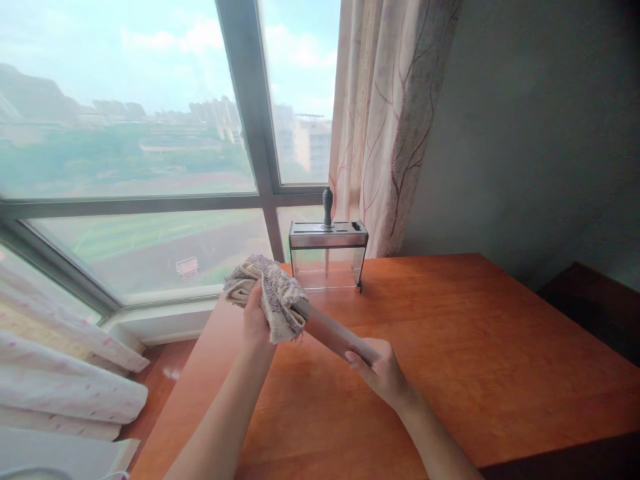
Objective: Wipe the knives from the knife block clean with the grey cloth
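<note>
My left hand (257,320) is closed around a folded grey-and-cream cloth (273,287), its thumb pressed on the near side. The cloth wraps the far end of a knife (335,332), whose flat, silvery length runs down toward the right. At the near end, my right hand (383,373) grips the knife, fingers curled round it and thumb along the side; the handle is hidden in the hand. Both hands are raised over the brown wooden table (450,320). Behind them stands a clear-sided knife block (329,235) with a metal top, and a dark ribbed handle (327,205) sticks up from it.
A large window (195,200) with grey frames lies beyond the table's far left edge. A patterned curtain (385,133) hangs behind the block, next to a grey wall (525,133). Another curtain (65,380) bunches at lower left, near a white surface (60,457).
</note>
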A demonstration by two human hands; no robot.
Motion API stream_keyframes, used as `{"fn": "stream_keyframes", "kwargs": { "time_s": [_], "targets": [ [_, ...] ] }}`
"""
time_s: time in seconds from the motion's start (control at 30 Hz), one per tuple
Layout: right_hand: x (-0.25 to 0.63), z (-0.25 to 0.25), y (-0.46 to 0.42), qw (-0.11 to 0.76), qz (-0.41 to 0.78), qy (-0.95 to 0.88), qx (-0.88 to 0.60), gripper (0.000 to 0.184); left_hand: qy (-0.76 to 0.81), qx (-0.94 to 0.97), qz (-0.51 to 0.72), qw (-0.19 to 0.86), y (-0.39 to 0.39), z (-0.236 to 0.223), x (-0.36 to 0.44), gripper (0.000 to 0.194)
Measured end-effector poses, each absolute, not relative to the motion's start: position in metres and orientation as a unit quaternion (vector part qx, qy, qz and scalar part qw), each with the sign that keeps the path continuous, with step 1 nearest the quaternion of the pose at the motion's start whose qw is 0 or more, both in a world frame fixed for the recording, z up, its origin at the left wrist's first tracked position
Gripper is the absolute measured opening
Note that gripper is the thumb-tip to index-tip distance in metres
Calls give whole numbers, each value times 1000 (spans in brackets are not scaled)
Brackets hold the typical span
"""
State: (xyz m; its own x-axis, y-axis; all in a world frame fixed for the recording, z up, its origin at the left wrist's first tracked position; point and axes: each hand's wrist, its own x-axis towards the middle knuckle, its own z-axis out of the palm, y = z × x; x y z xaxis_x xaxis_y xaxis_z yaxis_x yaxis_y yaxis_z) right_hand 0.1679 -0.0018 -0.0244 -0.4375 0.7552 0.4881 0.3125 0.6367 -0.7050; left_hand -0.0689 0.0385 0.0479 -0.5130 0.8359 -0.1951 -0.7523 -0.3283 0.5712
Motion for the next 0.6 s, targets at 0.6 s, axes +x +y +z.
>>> {"fn": "stream_keyframes", "kwargs": {
  "time_s": [0.6],
  "targets": [
    [166,-14,-1,422,573,-580,-397,44,291,73,794,529,35,43,-70,6]
  ]
}}
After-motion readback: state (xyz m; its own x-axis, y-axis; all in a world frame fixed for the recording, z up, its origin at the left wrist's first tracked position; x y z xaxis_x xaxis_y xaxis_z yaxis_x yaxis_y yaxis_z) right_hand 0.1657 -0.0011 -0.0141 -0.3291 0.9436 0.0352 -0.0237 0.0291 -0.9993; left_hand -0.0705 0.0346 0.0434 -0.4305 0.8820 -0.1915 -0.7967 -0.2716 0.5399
